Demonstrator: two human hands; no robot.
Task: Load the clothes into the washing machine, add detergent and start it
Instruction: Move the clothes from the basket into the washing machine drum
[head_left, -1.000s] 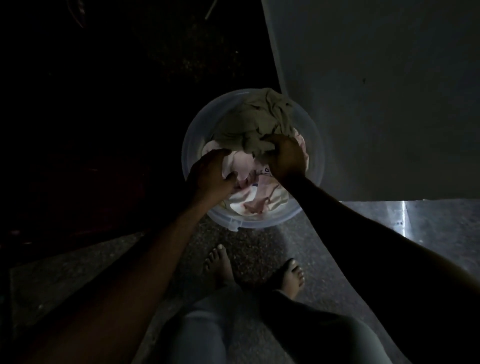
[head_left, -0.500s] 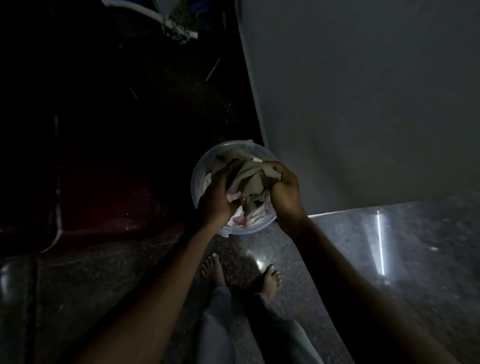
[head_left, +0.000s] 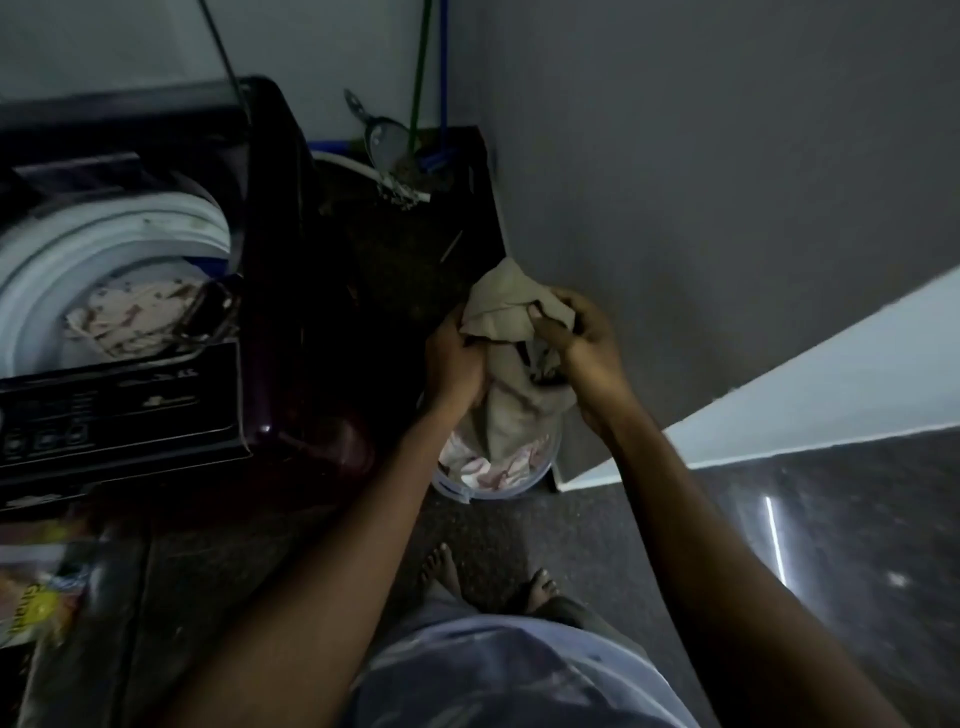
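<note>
Both hands hold a beige garment (head_left: 511, 364) lifted above a clear plastic bucket (head_left: 491, 486) on the floor. My left hand (head_left: 454, 358) grips its left side and my right hand (head_left: 584, 345) pinches its right side. Pink and white clothes (head_left: 498, 465) remain in the bucket. To the left stands a dark top-loading washing machine (head_left: 156, 395) with its lid up. A patterned cloth (head_left: 132, 319) lies in its white drum (head_left: 47, 265).
A grey wall (head_left: 727, 182) rises close on the right. A yellow packet (head_left: 39, 603) lies at the lower left. Broom handles (head_left: 423, 78) and a hose (head_left: 363, 171) stand in the corner behind the machine. My bare feet (head_left: 488, 577) are on the dark speckled floor.
The hands have lifted the beige garment up out of the bucket. The view has risen and turned left, bringing the open washing machine into sight.
</note>
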